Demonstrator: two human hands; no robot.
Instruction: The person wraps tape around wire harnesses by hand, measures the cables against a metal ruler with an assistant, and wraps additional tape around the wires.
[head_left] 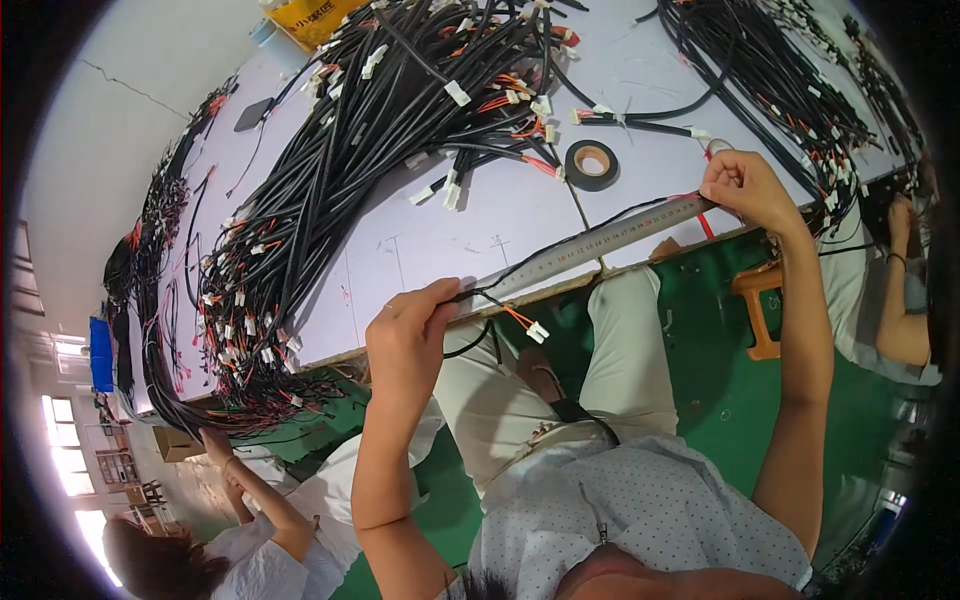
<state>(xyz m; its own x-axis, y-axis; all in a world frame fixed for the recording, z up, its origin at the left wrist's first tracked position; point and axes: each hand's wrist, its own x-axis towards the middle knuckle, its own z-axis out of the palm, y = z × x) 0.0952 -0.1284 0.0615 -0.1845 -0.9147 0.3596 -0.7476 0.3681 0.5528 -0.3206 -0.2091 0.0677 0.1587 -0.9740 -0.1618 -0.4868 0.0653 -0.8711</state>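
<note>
The left hand (405,330) has its grip pinched on a black cable (535,256) just off the left end of a grey metal ruler (600,238). The right hand (750,190) has its grip closed on the ruler's right end; whether it also pinches the cable's red-wired end there, I cannot tell. Between the grips the cable runs along the ruler's upper edge, bowing slightly. Orange wires with a white connector (538,332) hang below the ruler's left end.

That slack could make a length read off the ruler come out short, and a loosened left pinch could let the cable slide along it. The ruler lies along the near edge of the worktop (430,240), so it could tip off if the right grip eased.

Beyond the ruler's upper edge sits a roll of black tape (592,181); farther up and left of the ruler, a heap of black cables (370,130) could snag a trailing wire.
</note>
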